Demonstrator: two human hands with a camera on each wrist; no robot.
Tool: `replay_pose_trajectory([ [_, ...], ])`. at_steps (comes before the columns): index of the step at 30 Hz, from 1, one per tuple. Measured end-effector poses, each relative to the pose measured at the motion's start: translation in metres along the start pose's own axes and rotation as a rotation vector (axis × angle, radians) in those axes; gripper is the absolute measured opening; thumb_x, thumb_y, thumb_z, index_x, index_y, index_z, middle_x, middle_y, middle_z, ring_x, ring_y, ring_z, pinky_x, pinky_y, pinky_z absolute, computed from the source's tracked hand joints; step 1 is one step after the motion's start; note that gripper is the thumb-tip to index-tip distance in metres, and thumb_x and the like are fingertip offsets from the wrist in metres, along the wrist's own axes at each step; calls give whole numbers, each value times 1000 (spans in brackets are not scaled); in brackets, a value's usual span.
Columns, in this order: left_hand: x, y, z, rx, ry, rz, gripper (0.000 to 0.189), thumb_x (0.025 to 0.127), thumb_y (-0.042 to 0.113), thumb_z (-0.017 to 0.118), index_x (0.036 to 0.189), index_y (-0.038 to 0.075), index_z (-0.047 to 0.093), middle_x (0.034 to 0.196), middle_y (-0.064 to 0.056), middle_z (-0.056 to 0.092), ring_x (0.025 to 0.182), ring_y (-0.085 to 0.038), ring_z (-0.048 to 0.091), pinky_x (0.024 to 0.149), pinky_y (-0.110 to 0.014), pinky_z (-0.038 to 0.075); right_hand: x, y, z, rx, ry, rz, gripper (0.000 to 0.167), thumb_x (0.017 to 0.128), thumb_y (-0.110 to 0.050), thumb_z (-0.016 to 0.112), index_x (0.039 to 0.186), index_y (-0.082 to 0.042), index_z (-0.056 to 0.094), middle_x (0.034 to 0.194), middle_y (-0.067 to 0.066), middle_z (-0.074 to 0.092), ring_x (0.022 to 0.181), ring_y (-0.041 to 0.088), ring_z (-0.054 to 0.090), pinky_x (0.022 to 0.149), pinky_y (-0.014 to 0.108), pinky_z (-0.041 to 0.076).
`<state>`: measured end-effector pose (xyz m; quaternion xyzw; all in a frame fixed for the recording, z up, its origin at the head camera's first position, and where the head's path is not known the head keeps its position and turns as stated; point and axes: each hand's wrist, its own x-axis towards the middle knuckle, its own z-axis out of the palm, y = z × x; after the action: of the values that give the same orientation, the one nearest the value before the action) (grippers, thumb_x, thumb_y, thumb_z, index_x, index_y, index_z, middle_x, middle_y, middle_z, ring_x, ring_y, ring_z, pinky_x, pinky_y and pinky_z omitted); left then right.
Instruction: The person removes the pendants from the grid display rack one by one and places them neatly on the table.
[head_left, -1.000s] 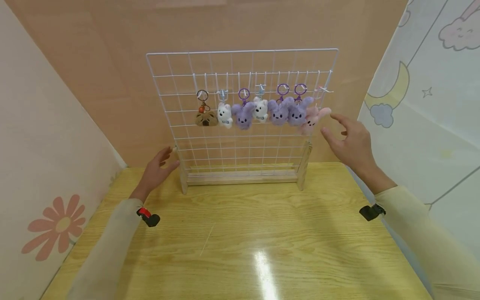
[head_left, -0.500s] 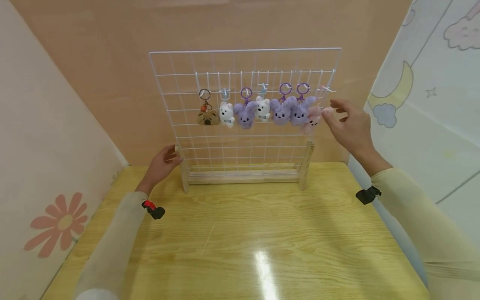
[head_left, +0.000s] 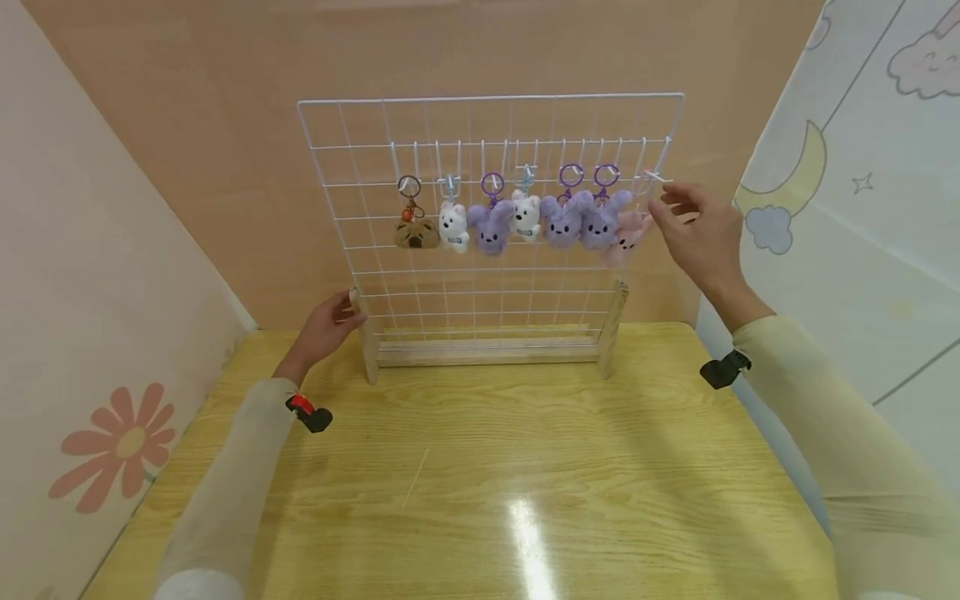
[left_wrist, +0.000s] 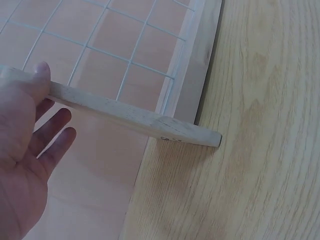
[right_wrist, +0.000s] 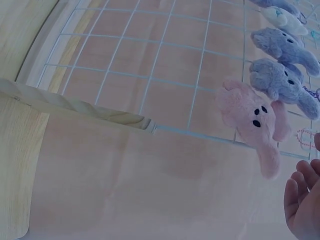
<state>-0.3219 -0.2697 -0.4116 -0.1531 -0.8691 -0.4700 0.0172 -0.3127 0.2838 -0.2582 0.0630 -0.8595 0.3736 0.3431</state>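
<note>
Flower: I see a pink flower (head_left: 130, 445) on the wall.
Table: The yellow wooden table (head_left: 480, 450) runs under everything.
Left hand: The left hand (head_left: 324, 327) holds the left post (left_wrist: 125, 111). The thumb lies over it, the fingers are on the other side, and two fingers stick out loosely.
Rack: The white wire rack (head_left: 491, 97) stands up between two wooden posts.
Bear: A brown bear (head_left: 416, 234) hangs first in the row, with a dark ring above it.
Puppy: A white puppy (head_left: 453, 227) hangs next.
Bunny: Then I see a purple bunny (head_left: 492, 232).
Other puppy: A second white puppy (head_left: 526, 218) hangs just beside it.
Bunny pair: Two more purple bunnies (head_left: 562, 225) hang close together.
Right post: The right post (head_left: 613, 325) stands below them.
Pink bunny: The pink bunny (right_wrist: 250, 115) hangs last, by the rack's right edge, near a pink bead loop.
Hook: A white hook (head_left: 657, 176) pokes out above the pink bunny.
Right hand: The right hand (head_left: 705, 237) is right by the hook and the pink bunny. I cannot tell if its fingertips are together on something or apart.
Moon: A yellow moon (head_left: 801, 171) is on the wall.
</note>
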Motion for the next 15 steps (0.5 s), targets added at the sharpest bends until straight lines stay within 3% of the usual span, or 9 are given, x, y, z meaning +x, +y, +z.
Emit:
replay_pose_trajectory([
  [3,-3,11,-2,22,-12,-1,55,106,7,55,154,-11,32,150,-36,43,132,-54,50,106,-63,45,4,-1,2,12,9,0,42,97,-39,70,125,-8,74,113,10,75,84,-8,56,72,8,45],
  [6,-4,12,-3,31,-17,1,54,107,6,53,153,-12,33,150,-36,43,131,-54,51,106,-64,46,7,-4,4,11,22,-7,41,96,-39,71,121,-7,75,108,10,75,81,-8,55,70,9,44],
  [15,7,-21,-1,11,-3,34,55,107,14,55,156,-4,35,153,-30,44,132,-52,51,107,-63,44,14,-13,10,-37,56,-10,40,98,-38,68,115,-3,77,108,20,75,73,-13,51,66,9,41],
])
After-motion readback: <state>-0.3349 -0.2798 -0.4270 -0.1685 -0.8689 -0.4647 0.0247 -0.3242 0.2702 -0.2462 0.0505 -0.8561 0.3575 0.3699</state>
